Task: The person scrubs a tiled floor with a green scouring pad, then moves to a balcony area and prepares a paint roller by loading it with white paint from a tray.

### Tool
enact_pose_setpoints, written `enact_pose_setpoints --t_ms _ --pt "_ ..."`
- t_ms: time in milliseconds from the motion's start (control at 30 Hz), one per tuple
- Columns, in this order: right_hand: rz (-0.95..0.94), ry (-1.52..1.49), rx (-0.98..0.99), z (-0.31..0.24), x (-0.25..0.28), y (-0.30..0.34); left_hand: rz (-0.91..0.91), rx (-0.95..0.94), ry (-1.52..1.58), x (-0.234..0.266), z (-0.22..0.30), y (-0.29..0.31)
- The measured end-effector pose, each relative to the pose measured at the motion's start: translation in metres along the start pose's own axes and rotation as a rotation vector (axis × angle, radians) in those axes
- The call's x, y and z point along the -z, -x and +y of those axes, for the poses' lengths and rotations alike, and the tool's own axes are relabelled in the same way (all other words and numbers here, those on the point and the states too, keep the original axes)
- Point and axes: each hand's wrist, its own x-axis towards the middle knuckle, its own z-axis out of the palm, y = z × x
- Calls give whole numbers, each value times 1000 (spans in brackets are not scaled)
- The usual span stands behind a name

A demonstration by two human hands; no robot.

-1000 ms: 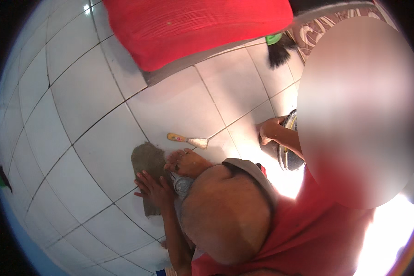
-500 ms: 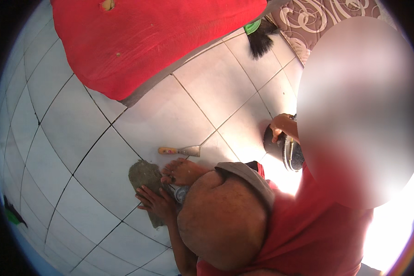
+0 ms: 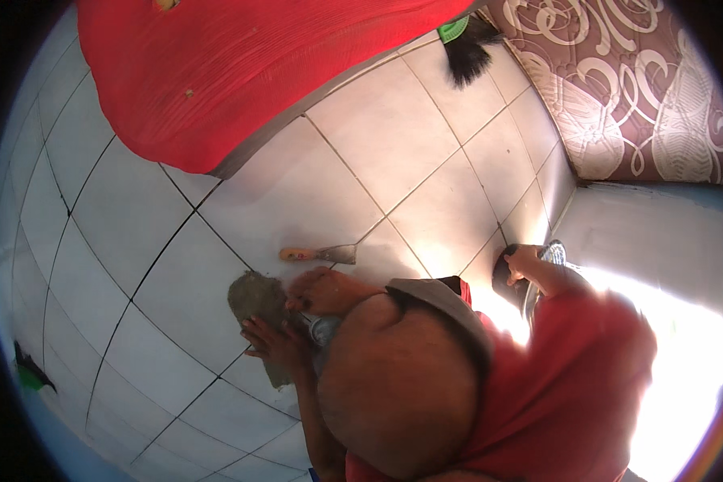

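Note:
My left hand (image 3: 277, 345) rests with spread fingers on a rough grey-brown patch (image 3: 257, 296) on the tiled floor; whether that is a rag or wet mortar I cannot tell. Beside it are my bare foot (image 3: 325, 291) and a partly hidden shiny, clear-looking round thing (image 3: 323, 329). A putty knife (image 3: 317, 255) with an orange handle and metal blade lies just beyond the foot. Far to the right, my right hand (image 3: 526, 263) has its fingers bent down at a dark rounded object (image 3: 502, 271). What the fingertips hold is hidden.
A red-covered piece of furniture (image 3: 241, 72) stands at the top left. Near it lies a broom head (image 3: 466, 56) with black bristles and a green top. A patterned brown mattress (image 3: 618, 88) leans at the upper right. Strong sunlight falls on the right side.
My right hand and arm appear farther right and lower, still at the dark object. My left hand stays on the patch. The view has shifted, showing more of the mattress.

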Motion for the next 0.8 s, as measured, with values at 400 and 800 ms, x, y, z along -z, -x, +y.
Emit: enact_pose_setpoints --t_ms 400,800 --pt "692 -444 192 -81 106 -9 11 -46 63 15 -1 -2" --pt "1086 -306 724 -192 283 62 165 -2 184 6 -21 13"
